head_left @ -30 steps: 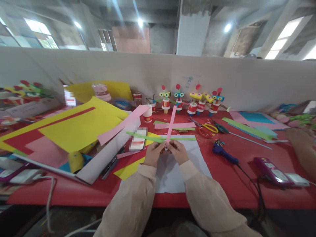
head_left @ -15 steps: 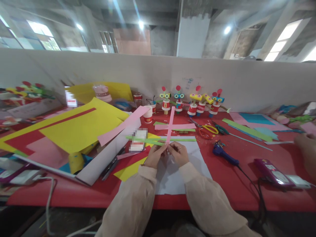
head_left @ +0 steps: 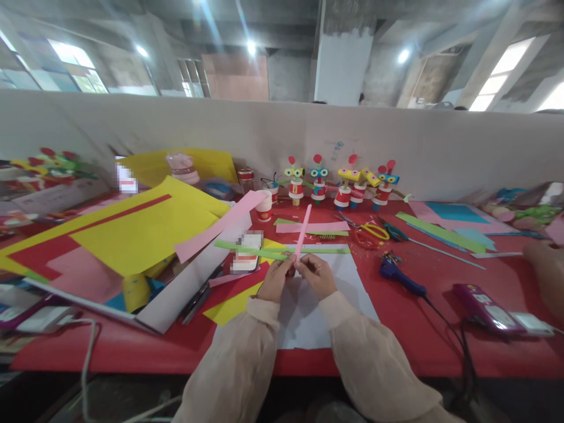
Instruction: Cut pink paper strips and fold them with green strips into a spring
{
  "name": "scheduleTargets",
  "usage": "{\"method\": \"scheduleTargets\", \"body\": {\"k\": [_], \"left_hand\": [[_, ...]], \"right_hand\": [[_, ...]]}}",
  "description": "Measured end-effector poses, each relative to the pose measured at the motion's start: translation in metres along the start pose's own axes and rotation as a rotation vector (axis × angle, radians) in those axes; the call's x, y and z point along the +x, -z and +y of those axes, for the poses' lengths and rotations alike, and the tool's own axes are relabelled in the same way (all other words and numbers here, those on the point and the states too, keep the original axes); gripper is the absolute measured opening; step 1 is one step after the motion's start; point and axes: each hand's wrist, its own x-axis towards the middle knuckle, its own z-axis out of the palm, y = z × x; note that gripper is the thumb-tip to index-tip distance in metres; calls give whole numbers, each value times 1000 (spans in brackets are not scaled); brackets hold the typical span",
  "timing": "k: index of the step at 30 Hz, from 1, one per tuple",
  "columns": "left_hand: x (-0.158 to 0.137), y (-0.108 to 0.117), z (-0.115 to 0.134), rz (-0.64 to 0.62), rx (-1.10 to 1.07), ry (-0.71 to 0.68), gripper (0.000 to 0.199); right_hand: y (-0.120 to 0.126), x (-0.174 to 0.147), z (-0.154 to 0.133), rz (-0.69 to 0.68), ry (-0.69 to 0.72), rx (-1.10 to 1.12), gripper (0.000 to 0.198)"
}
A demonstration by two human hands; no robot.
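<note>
Above a white sheet of paper [head_left: 308, 320], my left hand [head_left: 277, 278] and my right hand [head_left: 318, 275] meet, fingers closed. Between them they pinch the ends of two paper strips that come together at a corner. From my fingertips the pink paper strip [head_left: 304, 229] points away from me, while the green paper strip [head_left: 255, 251] reaches out to the left over a phone [head_left: 248, 252]. My left hand is nearest the green strip and my right hand pinches the foot of the pink one. The exact fold at the corner is hidden by my fingers.
Yellow sheets [head_left: 150, 226] and rolled white paper lie left. Behind stand several paper-cup figures [head_left: 319, 187]. To the right are scissors [head_left: 374, 231], a blue glue gun [head_left: 400, 279] with its cord and a purple device [head_left: 487, 308]. Another person's hand [head_left: 544, 267] shows at the right edge.
The pink strip has turned, looking narrower, and its far end sits lower. The green strip has shifted a little to the left. My hands stay together in nearly the same place.
</note>
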Motion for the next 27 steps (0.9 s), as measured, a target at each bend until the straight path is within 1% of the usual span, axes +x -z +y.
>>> {"method": "scheduleTargets", "body": {"k": [2,5,7,9,11,12,13,15,18,21,24,27], "left_hand": [[-1,1,0,30,-32,-11,28],[1,0,-1,-36,-126,-20,31],[3,-2,-1,-88,-201,10,37],[5,-4,-1,-120,-279,56,38],[7,-6,-1,-124,-346,93,38],[7,-6,-2,-115,-359,97,38],[7,-6,-2,-105,-364,91,38],[7,-6,-3,-100,-344,62,37],[6,-7,-5,-102,-254,13,37],[4,-8,-6,-70,-98,1,37],[2,-8,-5,-63,11,-12,39],[0,-9,-2,-96,36,-40,38]], "right_hand": [[-2,-1,-1,-25,-12,41,21],[-2,-2,2,2,0,-16,20],[1,-2,4,76,0,-73,26],[4,-1,7,186,11,-107,35],[7,0,8,268,81,-161,41],[8,1,8,284,122,-193,40],[9,2,9,284,148,-219,37],[9,4,9,233,131,-229,33],[6,3,10,119,49,-157,42],[3,2,10,13,39,-107,41],[3,2,10,-17,49,-105,35],[5,4,12,-1,45,-118,36]]}}
